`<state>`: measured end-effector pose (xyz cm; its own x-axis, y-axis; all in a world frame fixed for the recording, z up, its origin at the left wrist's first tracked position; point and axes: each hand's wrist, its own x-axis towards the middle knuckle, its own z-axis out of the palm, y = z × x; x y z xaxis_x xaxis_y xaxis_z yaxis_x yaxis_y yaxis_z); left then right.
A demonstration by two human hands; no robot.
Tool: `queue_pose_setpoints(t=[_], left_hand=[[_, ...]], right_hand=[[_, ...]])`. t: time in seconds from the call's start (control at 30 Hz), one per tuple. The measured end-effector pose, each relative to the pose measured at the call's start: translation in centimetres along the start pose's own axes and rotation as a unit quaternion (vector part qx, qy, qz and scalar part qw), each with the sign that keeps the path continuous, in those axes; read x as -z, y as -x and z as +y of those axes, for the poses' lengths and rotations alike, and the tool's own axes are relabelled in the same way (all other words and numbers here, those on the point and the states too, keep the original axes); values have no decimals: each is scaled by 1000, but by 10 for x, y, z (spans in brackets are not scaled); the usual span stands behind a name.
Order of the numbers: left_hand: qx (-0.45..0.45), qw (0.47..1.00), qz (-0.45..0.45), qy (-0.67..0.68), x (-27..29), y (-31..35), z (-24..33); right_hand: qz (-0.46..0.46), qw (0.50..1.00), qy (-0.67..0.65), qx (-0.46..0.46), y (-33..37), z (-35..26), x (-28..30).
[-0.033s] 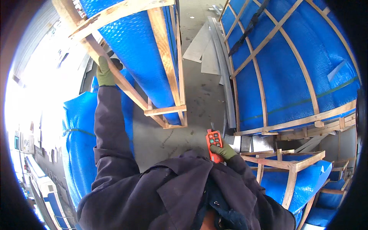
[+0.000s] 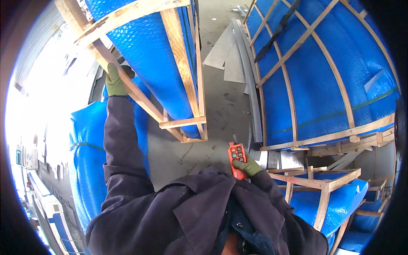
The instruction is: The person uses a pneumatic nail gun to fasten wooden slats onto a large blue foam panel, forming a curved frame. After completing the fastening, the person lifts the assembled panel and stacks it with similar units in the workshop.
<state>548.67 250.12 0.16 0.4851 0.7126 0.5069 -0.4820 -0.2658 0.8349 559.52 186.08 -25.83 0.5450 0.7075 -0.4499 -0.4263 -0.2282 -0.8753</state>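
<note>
My left hand (image 2: pixel 114 80), in a green glove, is closed on the slanting lower beam of a wooden crate (image 2: pixel 182 124); some of its fingers are hidden. Blue bubble wrap (image 2: pixel 155 68) covers the tall load inside that crate's frame. Close to my body, my right hand (image 2: pixel 250 166), also gloved, holds an orange-red remote control (image 2: pixel 237 158) with several buttons. My right thumb lies across its lower buttons.
On the right leans a large crated blue panel (image 2: pixel 316 97). Metal strips (image 2: pixel 254 110) and pale sheets (image 2: pixel 233 63) lie beside it. A smaller crate (image 2: pixel 325 185) stands near my right arm, a blue-wrapped bundle (image 2: pixel 88 140) beside my left arm.
The crate's far upper part has shifted very slightly left. Both hands keep almost the same place and hold.
</note>
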Motion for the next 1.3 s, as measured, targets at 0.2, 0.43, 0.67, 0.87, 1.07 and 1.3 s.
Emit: queue_pose_setpoints(t=[0.2, 0.43, 0.67, 0.87, 1.07, 1.3], left_hand=[[11, 999, 31, -25, 59, -26, 3], [-3, 999, 40, -37, 77, -37, 14], [-17, 996, 71, -46, 74, -38, 18], [-12, 996, 60, -58, 69, -52, 20], [-2, 995, 46, -85, 63, -73, 2], [37, 998, -47, 31, 17, -101, -32]], right_hand=[[-54, 997, 19, 49, -58, -45, -36], [38, 995, -80, -44, -109, -66, -48], [85, 992, -96, 5, -110, -78, -55], [127, 987, -96, 30, -100, -85, -61], [84, 972, -213, 43, -104, -83, -53], [183, 964, -192, 25, -97, -106, -56]])
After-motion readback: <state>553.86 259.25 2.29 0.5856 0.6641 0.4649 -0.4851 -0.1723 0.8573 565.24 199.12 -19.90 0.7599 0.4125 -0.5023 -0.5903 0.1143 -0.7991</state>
